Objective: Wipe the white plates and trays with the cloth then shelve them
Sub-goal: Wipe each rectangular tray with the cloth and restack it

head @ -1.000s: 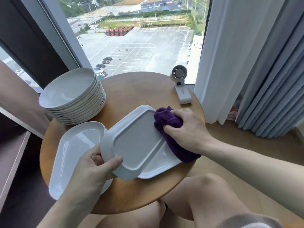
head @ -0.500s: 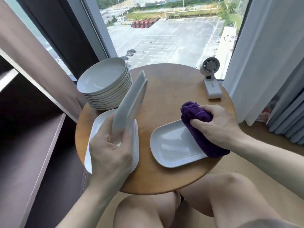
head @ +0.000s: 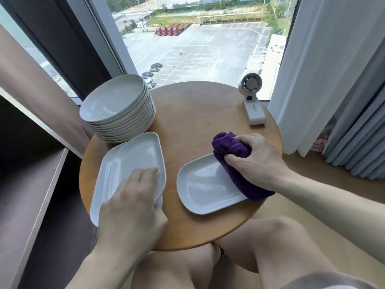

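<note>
A white tray lies face up on the round wooden table, right of centre. My right hand grips a bunched purple cloth that rests on this tray's right end. At the table's left, my left hand holds the near end of another white tray, which lies askew on a tray stack. Its fingers lie on the tray's top and the thumb is at the near right edge. A stack of several round white plates stands at the back left.
A small white fan stands at the table's back right. Dark shelving runs along the left, below table height. Window glass lies behind the table, curtains hang at the right, and my knees sit under the near edge.
My left hand swung the wiped tray from over the centre, up on edge, then down flat onto the left stack. My right hand and the cloth stayed on the other tray.
</note>
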The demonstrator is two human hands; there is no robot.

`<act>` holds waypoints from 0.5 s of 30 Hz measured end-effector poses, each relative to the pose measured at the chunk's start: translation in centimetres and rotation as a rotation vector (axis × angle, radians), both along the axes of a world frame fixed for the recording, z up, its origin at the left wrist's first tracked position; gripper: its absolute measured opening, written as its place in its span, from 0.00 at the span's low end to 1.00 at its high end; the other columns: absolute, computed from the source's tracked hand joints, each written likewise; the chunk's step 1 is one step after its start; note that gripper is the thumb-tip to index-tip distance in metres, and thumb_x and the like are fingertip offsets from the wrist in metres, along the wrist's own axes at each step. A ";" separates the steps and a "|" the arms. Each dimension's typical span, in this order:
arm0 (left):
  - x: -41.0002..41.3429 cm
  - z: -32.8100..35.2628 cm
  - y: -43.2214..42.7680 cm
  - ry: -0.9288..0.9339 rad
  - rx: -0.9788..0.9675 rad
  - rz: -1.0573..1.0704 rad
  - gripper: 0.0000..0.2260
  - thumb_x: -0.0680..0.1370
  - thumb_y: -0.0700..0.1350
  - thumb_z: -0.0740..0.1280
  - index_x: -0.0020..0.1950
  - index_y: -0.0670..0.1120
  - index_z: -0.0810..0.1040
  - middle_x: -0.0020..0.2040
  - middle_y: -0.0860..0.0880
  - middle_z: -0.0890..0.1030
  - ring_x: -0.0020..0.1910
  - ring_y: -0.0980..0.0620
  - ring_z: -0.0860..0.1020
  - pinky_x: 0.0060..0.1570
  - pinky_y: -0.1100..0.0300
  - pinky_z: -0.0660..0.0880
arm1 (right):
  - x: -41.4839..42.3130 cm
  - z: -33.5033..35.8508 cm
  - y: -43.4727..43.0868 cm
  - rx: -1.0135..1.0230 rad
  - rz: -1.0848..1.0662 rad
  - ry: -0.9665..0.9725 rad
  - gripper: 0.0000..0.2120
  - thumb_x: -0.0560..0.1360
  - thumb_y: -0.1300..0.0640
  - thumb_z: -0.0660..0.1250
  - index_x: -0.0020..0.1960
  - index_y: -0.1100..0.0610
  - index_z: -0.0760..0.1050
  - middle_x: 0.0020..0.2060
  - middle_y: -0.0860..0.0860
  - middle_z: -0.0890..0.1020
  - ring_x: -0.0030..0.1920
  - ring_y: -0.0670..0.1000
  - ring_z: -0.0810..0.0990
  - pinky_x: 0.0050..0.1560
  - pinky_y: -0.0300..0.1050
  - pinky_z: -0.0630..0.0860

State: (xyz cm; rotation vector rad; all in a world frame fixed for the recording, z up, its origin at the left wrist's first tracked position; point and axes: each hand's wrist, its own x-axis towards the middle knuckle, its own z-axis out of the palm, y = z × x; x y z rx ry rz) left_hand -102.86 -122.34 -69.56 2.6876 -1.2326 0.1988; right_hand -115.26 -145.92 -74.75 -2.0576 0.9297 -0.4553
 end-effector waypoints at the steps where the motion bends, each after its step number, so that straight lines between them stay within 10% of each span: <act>1: 0.1 -0.3 0.1 0.013 0.074 0.017 0.25 0.69 0.41 0.67 0.67 0.52 0.74 0.55 0.54 0.77 0.50 0.46 0.77 0.37 0.53 0.72 | 0.0 0.0 0.0 -0.002 0.001 0.005 0.06 0.71 0.45 0.72 0.48 0.38 0.78 0.54 0.41 0.76 0.50 0.40 0.75 0.48 0.27 0.63; 15: 1.5 -1.5 -0.1 0.061 0.228 0.123 0.21 0.76 0.62 0.64 0.61 0.50 0.68 0.68 0.47 0.67 0.71 0.41 0.64 0.64 0.46 0.69 | 0.0 0.2 0.4 -0.061 0.048 0.050 0.07 0.71 0.45 0.72 0.46 0.37 0.76 0.54 0.42 0.75 0.49 0.37 0.75 0.46 0.31 0.66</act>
